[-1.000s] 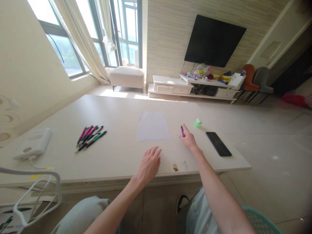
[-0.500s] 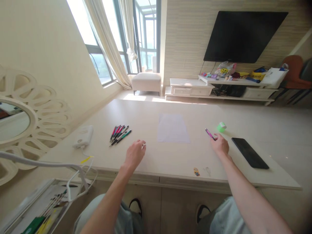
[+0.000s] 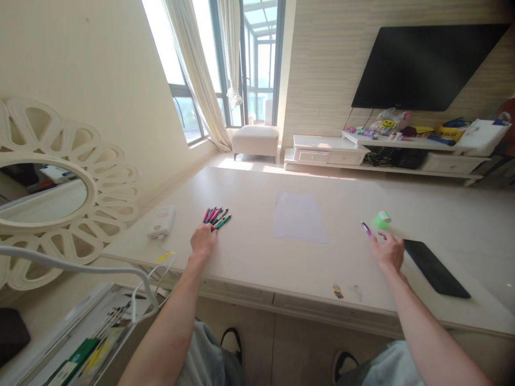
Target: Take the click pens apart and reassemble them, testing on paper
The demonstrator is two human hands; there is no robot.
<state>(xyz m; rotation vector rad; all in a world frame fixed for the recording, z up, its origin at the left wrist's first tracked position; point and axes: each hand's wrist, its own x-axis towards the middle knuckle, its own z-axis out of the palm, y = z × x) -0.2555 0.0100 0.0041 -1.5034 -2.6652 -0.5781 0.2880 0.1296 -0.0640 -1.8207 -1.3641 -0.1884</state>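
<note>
At the near end of a bunch of several pens [image 3: 219, 214], with red, black, white and green barrels, my left hand [image 3: 203, 241] has its fingers closed on a pen. The hand hides which one it grips. A purple pen [image 3: 365, 228] lies alone on the right of the table. Just beside its near end is my right hand [image 3: 389, 253], thumb and forefinger apart. Between the hands a sheet of white paper [image 3: 300, 217] lies flat.
On the white table [image 3: 249, 262] are a green and white small object [image 3: 382, 219], a black flat tablet-like slab [image 3: 436, 268], a cartoon sticker [image 3: 337, 291] and a white cabled device [image 3: 162, 221]. An open drawer [image 3: 90, 332] holding brushes is at lower left.
My left hand has moved left and forward onto the bunch of pens. My right hand has loosened from the purple pen, which now lies on the table. The view has turned slightly left.
</note>
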